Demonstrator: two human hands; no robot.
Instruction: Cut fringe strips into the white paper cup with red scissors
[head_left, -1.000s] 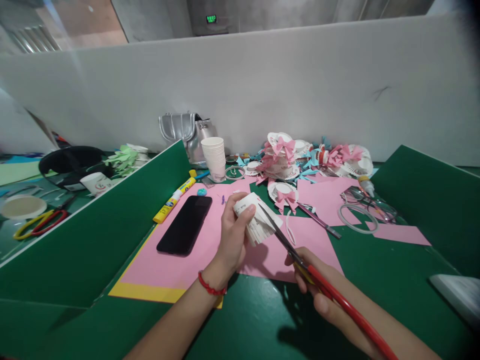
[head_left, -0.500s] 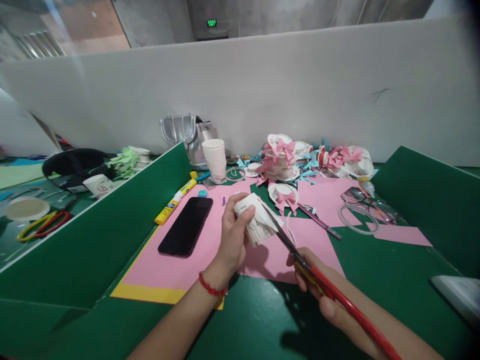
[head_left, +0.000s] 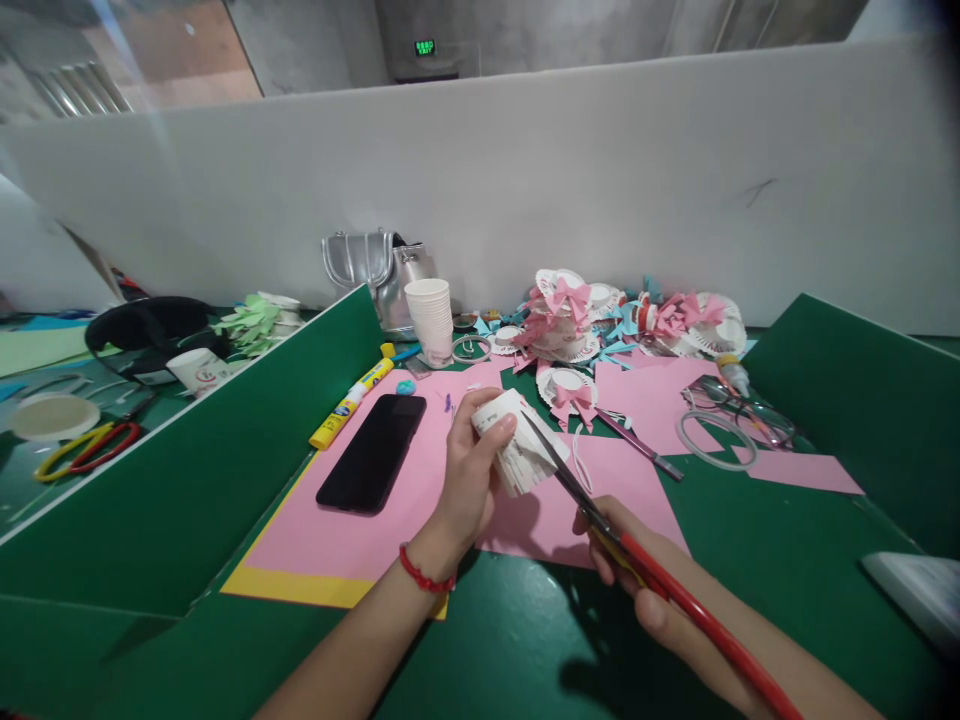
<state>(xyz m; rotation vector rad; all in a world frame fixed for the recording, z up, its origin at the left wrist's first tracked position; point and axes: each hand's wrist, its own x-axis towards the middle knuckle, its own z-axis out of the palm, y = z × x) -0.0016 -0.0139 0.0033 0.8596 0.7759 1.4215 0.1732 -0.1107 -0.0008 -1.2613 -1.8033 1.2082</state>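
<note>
My left hand (head_left: 474, 462) is closed round a white paper cup (head_left: 519, 472), tilted, its wall slit into several narrow strips on the side toward me. In my right hand (head_left: 637, 570) are scissors (head_left: 592, 510) with long red and yellow handles. Their dark blades point up and left and lie at the cup's right side, among the strips. Beneath both hands are pink paper sheets (head_left: 536, 530) on the green table. A black phone (head_left: 373, 455) lies left of my left hand.
Behind stand a stack of paper cups (head_left: 430, 320) and a silver bag (head_left: 367, 265). Cut cups with pink bows (head_left: 570, 298) are piled at the back. A glue stick (head_left: 351, 405) lies left; a purple pen (head_left: 641, 445), tape ring (head_left: 716, 440) and glasses (head_left: 765, 418) lie right. Green dividers (head_left: 862, 420) flank the space.
The paper cup and my left hand have shifted very slightly right and down. The scissors stay at the cup's right side, nearly unmoved.
</note>
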